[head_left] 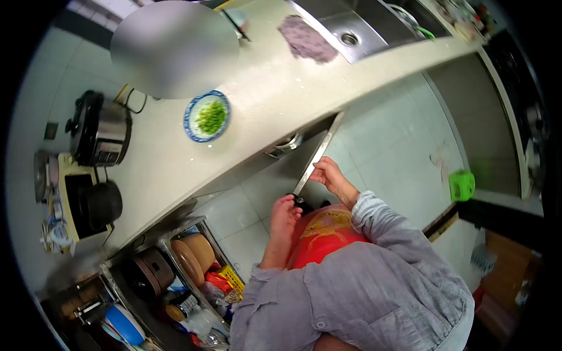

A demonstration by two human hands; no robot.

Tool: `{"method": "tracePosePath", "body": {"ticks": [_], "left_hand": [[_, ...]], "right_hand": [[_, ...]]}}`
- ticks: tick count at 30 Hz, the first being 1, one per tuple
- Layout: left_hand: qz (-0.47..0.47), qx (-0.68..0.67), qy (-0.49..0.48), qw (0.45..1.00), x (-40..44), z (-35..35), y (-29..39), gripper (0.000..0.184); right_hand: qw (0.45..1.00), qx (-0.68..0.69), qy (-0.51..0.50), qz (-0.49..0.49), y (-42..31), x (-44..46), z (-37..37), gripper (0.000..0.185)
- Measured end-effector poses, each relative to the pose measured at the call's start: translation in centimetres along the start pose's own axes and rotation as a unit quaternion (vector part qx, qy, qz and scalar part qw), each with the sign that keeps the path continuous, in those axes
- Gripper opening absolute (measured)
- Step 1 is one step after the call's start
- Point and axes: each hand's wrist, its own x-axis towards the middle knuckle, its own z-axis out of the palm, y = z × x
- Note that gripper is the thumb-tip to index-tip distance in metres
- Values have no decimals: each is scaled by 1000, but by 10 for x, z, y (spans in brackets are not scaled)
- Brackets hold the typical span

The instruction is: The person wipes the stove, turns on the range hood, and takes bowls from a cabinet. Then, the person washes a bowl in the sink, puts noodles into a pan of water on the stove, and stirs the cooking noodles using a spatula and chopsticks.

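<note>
A cabinet door (321,153) under the counter stands swung out, its pale top edge pointing towards me. The fingers of my right hand (331,178) are bent at that edge and appear to grip it. Lower and to the left, my left hand (283,220) is raised near the door's near end, its fingers loosely bent and apart, with nothing seen in them. Behind the door, a shiny metal pot (287,144) shows partly inside the cabinet. On the counter above sits a blue-rimmed plate (188,120) of chopped green pieces.
The pale counter (257,88) runs diagonally to a steel sink (366,29) with a purple-grey cloth (305,40) beside it. A pressure cooker (100,128) and a black pot (100,203) stand left. Loaded shelving (199,275) is at lower left; a green plastic item (462,185) is right.
</note>
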Motion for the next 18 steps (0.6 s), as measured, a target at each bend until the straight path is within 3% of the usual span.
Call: {"method": "tracePosePath", "body": {"ticks": [4, 5, 6, 7, 8, 10, 12, 14, 17, 18], "left_hand": [[90, 247, 45, 964, 29, -2, 12, 20], [136, 330, 36, 934, 46, -6, 12, 21], [177, 415, 19, 892, 66, -12, 13, 22], [266, 570, 23, 777, 83, -15, 17, 25], [349, 696, 17, 627, 100, -15, 21, 27], [331, 835, 35, 438, 119, 1, 31, 34], [384, 903, 24, 192, 143, 4, 42, 30], [291, 950, 21, 108, 165, 4, 57, 34], [115, 993, 35, -18, 194, 2, 74, 39], [173, 982, 37, -59, 199, -6, 74, 37]], "right_hand": [[973, -184, 108, -90, 13, -22, -24, 21], [950, -234, 123, -169, 26, -19, -36, 23], [927, -277, 177, -180, 25, -26, -40, 27], [905, -319, 216, -180, 17, -42, -40, 28], [880, -362, 252, -176, 7, -56, -41, 29], [851, -414, 273, -171, 1, -71, -56, 28], [779, -499, 314, -213, 4, -72, -78, 23], [709, -557, 346, -259, 2, -73, -104, 35], [685, -599, 315, -270, -21, -91, -123, 34], [664, -608, 321, -296, -24, -92, -129, 35]]}}
